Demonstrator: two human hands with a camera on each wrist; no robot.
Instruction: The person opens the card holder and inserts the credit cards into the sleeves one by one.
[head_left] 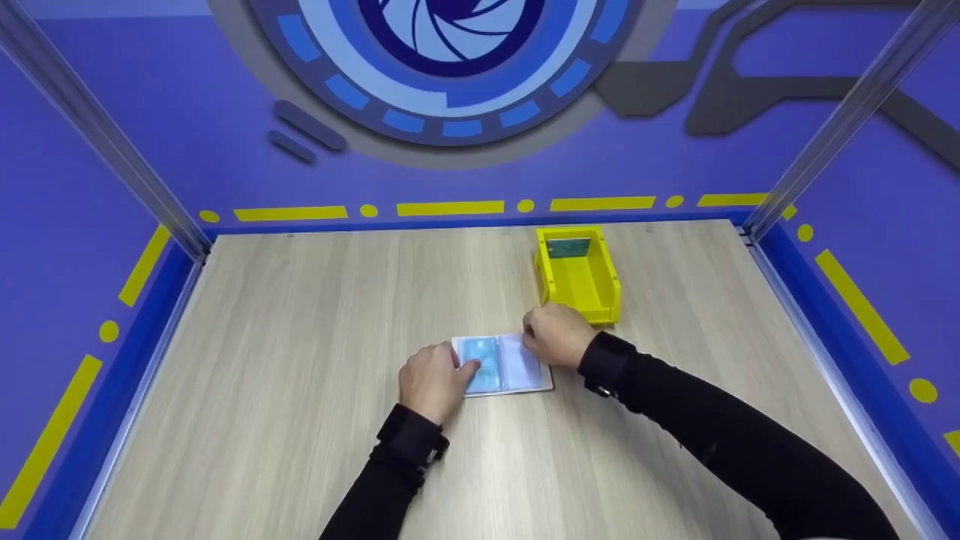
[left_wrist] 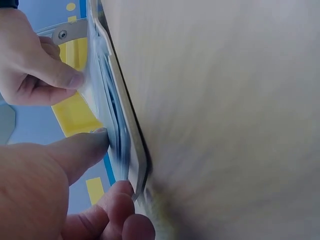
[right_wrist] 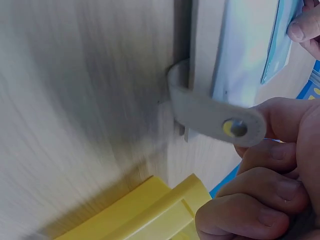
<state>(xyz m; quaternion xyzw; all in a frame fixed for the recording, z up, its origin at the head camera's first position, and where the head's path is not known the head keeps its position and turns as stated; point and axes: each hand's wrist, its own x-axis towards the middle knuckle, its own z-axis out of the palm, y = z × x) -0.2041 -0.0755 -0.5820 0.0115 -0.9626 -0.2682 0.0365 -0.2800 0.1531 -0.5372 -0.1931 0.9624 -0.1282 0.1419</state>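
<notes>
Walls: blue-purple panels (head_left: 172,82) are rising along the far, left and right edges of the desk, carrying a round emblem (head_left: 450,120) and yellow dashes.
Desk: its pale wood-grain top (head_left: 315,315) is carrying everything.
Sleeves: two black ones (head_left: 720,427) are reaching in over the desk, the right one crossing its right half.
Bin: a yellow bin (head_left: 576,279) is standing by the far edge, nearer the far right corner than the far left.
Card holder: the pale-covered card holder (head_left: 500,367) is lying open around mid-desk, in front of the bin.
Left hand: the left hand (head_left: 433,382) is pinching the holder's left side, thumb pressing on the pages, curled fingers at the cover.
Right hand: the right hand (head_left: 559,335), fingers curled in, is pinching the edge of a clear page and hiding the holder's far right corner.
Blue card: a blue card (head_left: 484,351) is showing through the left pocket, its marks too small to read.
Teal piece: a flat teal piece (head_left: 568,248) is leaning inside the bin's far wall, its print also too small.
Strap: a pale strap (right_wrist: 210,117) is curving out before the right fingers.
Snap: a metal snap (right_wrist: 235,128) is shining near the strap's tip.
</notes>
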